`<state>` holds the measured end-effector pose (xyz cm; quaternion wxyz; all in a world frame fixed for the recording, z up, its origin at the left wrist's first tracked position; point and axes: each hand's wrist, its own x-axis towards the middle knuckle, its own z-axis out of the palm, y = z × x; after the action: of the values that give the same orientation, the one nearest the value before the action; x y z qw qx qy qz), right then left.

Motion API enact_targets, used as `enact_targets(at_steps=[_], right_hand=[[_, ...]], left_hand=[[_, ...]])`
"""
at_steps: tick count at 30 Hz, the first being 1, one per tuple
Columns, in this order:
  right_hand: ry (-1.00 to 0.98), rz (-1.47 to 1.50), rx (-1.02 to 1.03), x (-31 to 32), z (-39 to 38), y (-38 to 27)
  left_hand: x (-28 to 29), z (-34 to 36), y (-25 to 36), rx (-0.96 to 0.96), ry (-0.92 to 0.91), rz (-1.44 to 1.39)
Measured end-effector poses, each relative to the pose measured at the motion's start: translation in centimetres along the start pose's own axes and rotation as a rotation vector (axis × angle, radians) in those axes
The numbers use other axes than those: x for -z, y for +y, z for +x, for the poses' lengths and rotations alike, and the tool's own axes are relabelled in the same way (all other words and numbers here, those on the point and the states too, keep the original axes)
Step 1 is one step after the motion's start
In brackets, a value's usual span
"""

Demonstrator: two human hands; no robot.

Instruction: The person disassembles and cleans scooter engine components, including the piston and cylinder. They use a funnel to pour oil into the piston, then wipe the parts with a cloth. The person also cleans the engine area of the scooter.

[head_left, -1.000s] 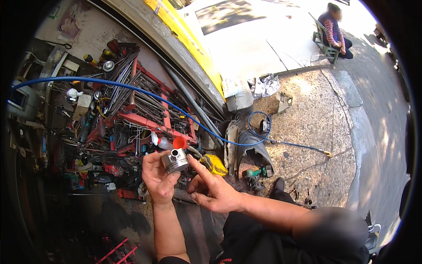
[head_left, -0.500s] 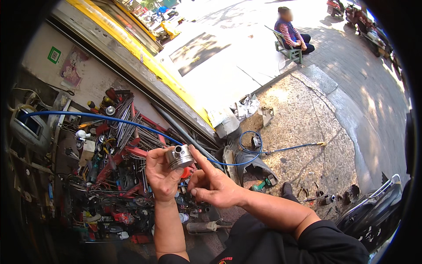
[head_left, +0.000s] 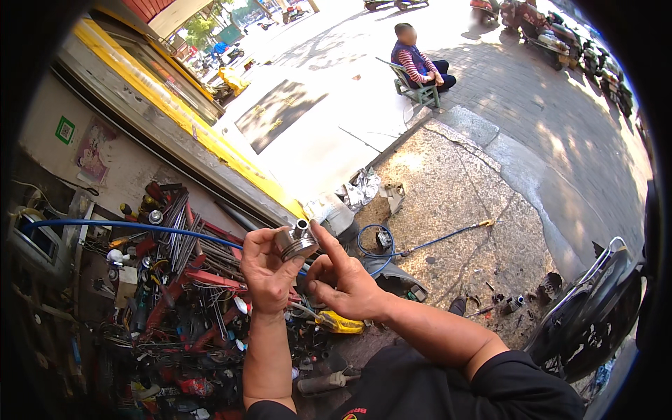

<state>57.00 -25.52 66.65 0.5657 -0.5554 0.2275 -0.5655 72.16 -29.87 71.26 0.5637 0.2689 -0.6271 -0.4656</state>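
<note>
Left hand (head_left: 268, 269) raised at chest height, fingers curled shut around a piston (head_left: 296, 242) — short metal cylinder, held up just above the palm. Right hand (head_left: 343, 282) beside it, index finger stretched out and touching the piston's right side; its other fingers loosely bent, holding nothing. Below and left of the hands, a heap of tools (head_left: 175, 280) in red and black, a blue hose (head_left: 126, 227) running across it. Yellow bottle (head_left: 341, 323) just under the right hand. Farther off — gravelly ground (head_left: 455, 203), a motorbike wheel (head_left: 595, 308) at right. Far back, a person (head_left: 416, 59) seated on a green chair (head_left: 413, 87).
</note>
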Motion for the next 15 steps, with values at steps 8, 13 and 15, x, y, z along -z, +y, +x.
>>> enact_targets(at_steps=[8, 13, 15], right_hand=[[0.110, -0.230, 0.141, 7.2, -0.1, -1.2], [0.181, -0.114, 0.130, 12.3, 0.0, -2.1], [0.146, -0.086, 0.112, 14.2, 0.0, -2.3]], left_hand=[[-6.6, 4.0, -2.9, 0.046, -0.047, 0.054], [-10.7, 6.8, -4.9, 0.099, -0.010, -0.004], [-12.5, 7.8, -5.8, 0.130, 0.009, -0.025]])
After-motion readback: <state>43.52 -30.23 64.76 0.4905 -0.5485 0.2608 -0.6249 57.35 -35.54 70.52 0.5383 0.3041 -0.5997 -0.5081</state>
